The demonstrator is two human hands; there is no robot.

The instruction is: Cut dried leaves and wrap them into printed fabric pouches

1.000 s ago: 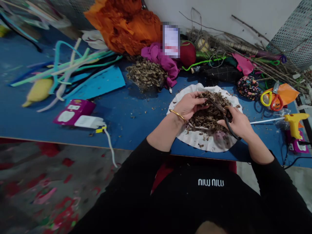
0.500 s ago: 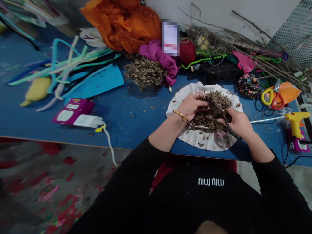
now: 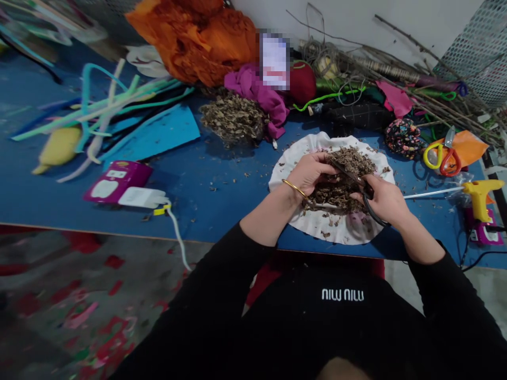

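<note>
A heap of brown, crumbly dried leaves lies on a round white cloth at the table's front edge. My right hand is closed around the dark handles of a pair of scissors. Their blades point up and left over the heap, towards the other hand's fingertips. My left hand, with a gold bangle at the wrist, pinches some of the dried leaves at the heap's left side. Bits of leaf are scattered over the cloth.
Behind lie a clump of dried leaves, purple cloth and orange paper. To the right are scissors with yellow and red handles and a yellow glue gun. A purple box and coloured foam strips lie left.
The view has shifted very slightly. Both hands stay nearly in place over the heap, and the scissors' blades and handles have changed angle a little.
</note>
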